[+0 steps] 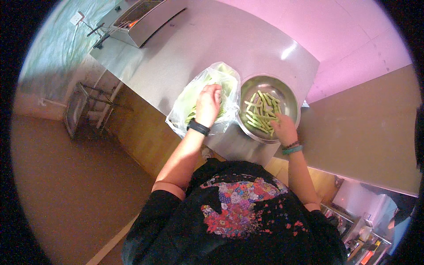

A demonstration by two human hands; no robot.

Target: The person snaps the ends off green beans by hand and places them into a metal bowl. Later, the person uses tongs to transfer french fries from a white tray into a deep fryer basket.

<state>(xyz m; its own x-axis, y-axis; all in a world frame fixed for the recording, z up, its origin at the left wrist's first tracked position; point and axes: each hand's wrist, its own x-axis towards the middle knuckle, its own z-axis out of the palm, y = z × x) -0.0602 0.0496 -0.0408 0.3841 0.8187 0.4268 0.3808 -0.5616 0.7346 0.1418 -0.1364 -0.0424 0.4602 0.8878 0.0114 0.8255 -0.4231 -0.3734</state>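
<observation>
A clear plastic bag (185, 99) lies open on the steel counter, with green beans (191, 116) inside it. My left hand (208, 102), a black band on its wrist, is over the bag with its fingers curled. Whether anything is between those fingertips is hidden. Right beside the bag stands a round stainless steel bowl (291, 96). Cut lengths of green bean (261, 102) are spread over its bottom. My right hand (285, 129) reaches over the bowl's near right rim, fingertips at the beans. It is slightly blurred, so its hold on a bean is unclear.
The steel counter (218, 33) carries a metal fryer-like appliance (145, 23) with wire-basket handles at the far left. A brown board-like surface (357, 129) adjoins on the right. A metal-framed chair or stand (78, 109) is at left. Shelves with items (364, 232) are lower right.
</observation>
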